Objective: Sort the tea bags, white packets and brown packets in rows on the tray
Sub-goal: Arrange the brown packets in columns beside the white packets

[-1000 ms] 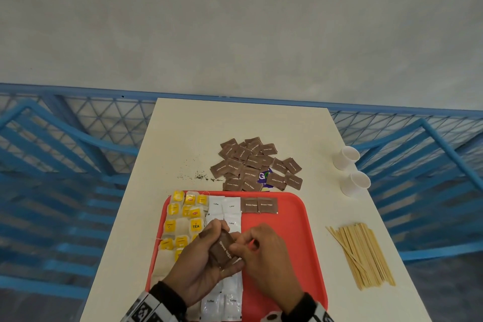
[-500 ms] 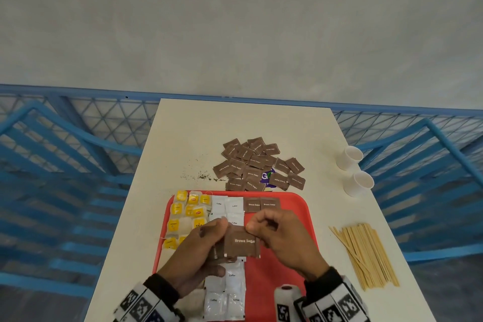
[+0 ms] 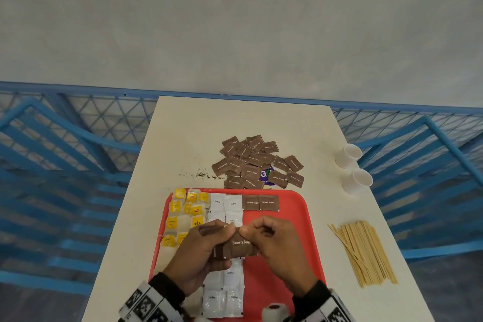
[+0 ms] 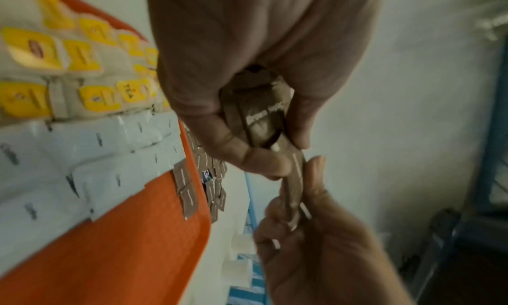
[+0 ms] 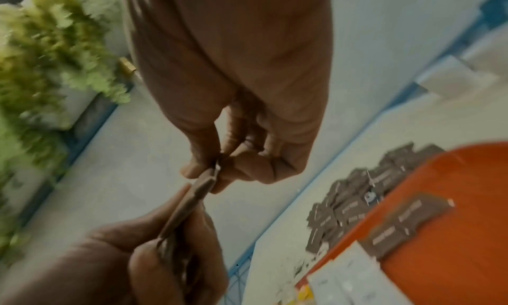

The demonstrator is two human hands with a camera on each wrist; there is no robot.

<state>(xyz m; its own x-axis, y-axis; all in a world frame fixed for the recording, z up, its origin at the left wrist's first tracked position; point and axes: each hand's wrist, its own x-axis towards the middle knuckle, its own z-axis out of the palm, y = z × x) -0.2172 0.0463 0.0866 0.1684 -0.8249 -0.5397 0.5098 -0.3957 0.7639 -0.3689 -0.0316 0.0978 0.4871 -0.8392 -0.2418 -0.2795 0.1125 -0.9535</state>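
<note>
Over the red tray (image 3: 298,219) my left hand (image 3: 206,251) grips a small stack of brown sugar packets (image 3: 240,247). My right hand (image 3: 271,243) pinches the top packet (image 4: 295,185) of that stack at its edge. On the tray, yellow-tagged tea bags (image 3: 185,209) fill the left columns, white packets (image 3: 226,206) run down the middle, and two brown packets (image 3: 260,202) lie at the far edge beside them. A loose pile of brown packets (image 3: 256,162) lies on the table beyond the tray. The lower tea bags are hidden by my left hand.
Two white paper cups (image 3: 351,155) stand near the table's right edge, and a bundle of wooden stirrers (image 3: 366,251) lies right of the tray. Spilled tea grains (image 3: 198,174) dot the table left of the pile. Blue railings (image 3: 65,165) surround the table.
Both hands have shifted slightly away from me over the tray. The right fingers moved from the packet's side to pinch its upper edge beside the left thumb.
</note>
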